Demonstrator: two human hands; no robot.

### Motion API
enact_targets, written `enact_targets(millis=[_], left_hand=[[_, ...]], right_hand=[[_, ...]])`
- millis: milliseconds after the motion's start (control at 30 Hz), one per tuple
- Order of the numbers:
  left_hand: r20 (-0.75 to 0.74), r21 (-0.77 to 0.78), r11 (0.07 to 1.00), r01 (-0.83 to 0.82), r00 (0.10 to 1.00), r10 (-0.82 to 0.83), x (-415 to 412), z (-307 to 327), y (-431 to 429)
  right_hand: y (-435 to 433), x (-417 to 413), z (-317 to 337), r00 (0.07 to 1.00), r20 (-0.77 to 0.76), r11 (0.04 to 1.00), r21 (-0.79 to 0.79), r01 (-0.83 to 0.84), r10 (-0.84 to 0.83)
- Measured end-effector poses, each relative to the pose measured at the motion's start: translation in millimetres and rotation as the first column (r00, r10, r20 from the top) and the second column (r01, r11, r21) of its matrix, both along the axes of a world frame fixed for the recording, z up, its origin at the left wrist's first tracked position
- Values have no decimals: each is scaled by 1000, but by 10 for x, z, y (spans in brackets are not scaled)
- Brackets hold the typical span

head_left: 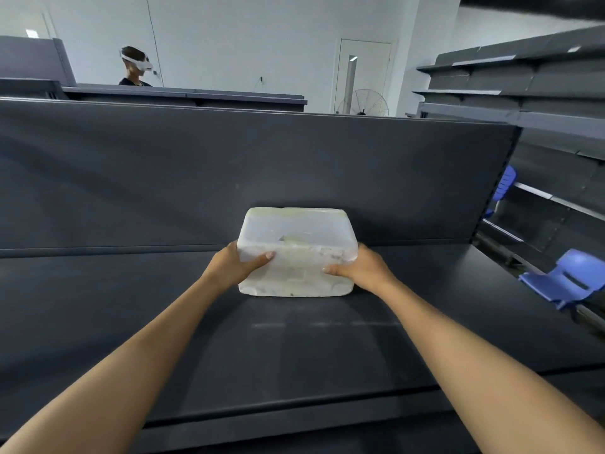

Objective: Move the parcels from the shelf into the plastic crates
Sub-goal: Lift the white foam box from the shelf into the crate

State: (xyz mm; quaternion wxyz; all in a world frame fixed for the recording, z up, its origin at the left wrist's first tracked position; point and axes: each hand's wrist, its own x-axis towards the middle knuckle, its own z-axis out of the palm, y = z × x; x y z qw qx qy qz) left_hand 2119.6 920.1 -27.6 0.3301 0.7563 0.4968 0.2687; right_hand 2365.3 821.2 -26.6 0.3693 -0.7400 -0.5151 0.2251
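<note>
A white foam parcel [296,235], box-shaped with tape across its top, stands on the dark grey shelf [131,306] close to the back panel. My left hand [235,262] grips its left side, thumb curled over the near face. My right hand [358,268] grips its right side in the same way. Both arms reach straight forward over the shelf. No plastic crate is in view.
The shelf's tall dark back panel [229,165] rises behind the parcel. Blue plastic chairs [569,276] stand at the right, beside more grey shelving [540,93]. Beyond the panel, another person [136,65] with a headset stands at the far left, and a floor fan [363,103] stands by a door.
</note>
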Motion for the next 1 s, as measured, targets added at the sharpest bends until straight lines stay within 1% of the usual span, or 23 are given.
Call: enact_targets(millis=[167, 300, 367, 533, 633, 700, 867, 1000], left_hand=[[100, -35, 998, -47, 994, 50, -40, -32, -139], [160, -13, 999, -41, 986, 43, -151, -13, -380], [215, 0, 999, -42, 976, 41, -228, -7, -519], [403, -2, 998, -67, 913, 62, -416, 37, -894], [514, -105, 987, -122, 843, 159, -577, 81, -1057], [524, -173, 978, -115, 830, 190, -695, 136, -1167], [530, -125, 975, -181, 819, 220, -856, 178, -1724], [567, -115, 956, -271, 772, 287, -974, 87, -2265]], right_hand=[[-120, -55, -54, 997, -77, 998, 67, 22, -17], [-343, -148, -118, 997, -73, 992, 123, 13, -4], [-479, -210, -138, 998, -59, 986, 165, 2, 8], [-899, -409, -106, 1000, 13, 954, 299, 4, -8], [-1179, -541, -55, 999, 43, 921, 388, -32, 16], [-1359, -619, -23, 997, 67, 899, 432, -68, 43], [-1770, -786, -15, 989, 131, 881, 458, -122, 68], [-2097, -933, -93, 986, 73, 887, 431, -167, 150]])
